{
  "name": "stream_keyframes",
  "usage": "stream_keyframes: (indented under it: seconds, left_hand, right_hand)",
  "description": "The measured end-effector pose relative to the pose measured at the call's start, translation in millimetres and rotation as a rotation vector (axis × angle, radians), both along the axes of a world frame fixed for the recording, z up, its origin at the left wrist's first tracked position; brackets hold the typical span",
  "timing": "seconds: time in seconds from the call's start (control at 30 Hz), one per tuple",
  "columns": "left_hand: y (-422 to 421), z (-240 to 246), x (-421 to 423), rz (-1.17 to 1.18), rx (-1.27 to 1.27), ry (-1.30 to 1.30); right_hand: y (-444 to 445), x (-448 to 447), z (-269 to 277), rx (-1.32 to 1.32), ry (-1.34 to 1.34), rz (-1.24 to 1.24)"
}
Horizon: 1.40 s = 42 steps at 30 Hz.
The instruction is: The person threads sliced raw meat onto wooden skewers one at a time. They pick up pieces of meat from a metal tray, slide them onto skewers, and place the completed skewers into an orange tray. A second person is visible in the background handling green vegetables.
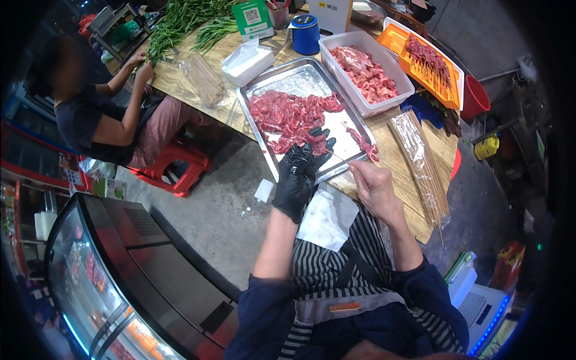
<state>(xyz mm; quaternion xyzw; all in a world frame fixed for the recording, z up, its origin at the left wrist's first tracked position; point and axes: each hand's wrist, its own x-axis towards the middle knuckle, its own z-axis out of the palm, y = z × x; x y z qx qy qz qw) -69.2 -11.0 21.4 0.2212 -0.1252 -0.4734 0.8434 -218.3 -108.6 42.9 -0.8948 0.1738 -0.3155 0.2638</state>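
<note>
My left hand [299, 173], in a black glove, holds a piece of raw meat [318, 145] over the near edge of a metal tray [346, 152]. Bare, my right hand [375, 186] pinches a thin wooden skewer [338, 157] whose far end meets that piece; its tip is hidden by meat and fingers. Sliced raw meat [288, 112] covers the tray's left and middle. A loaded meat skewer [361, 141] lies across the tray's right side. On my lap, over a striped apron [315, 265], rests a white paper sheet [330, 218].
Beyond the tray stands a plastic tub [387, 105] of meat chunks. A bag of skewers [416, 166] lies at right, another bundle [204, 81] at left. Behind are napkins [247, 60], a blue canister [305, 38] and an orange tray [429, 85] of skewers. A seated person [103, 112] handles greens [180, 22].
</note>
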Motion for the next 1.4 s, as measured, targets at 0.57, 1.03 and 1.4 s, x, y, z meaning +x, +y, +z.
stream_keyframes:
  seconds: [0.57,1.03,1.4]
  left_hand:
    - [4,0,-6,-0.073,0.018,-0.014]
    - [8,-8,-3,-0.105,0.089,0.026]
    - [9,4,-1,0.083,0.097,-0.198]
  right_hand:
    - [-1,0,6,-0.009,0.055,0.003]
    - [3,-2,1,0.127,-0.021,0.067]
    - [5,-5,2,0.193,-0.020,0.024]
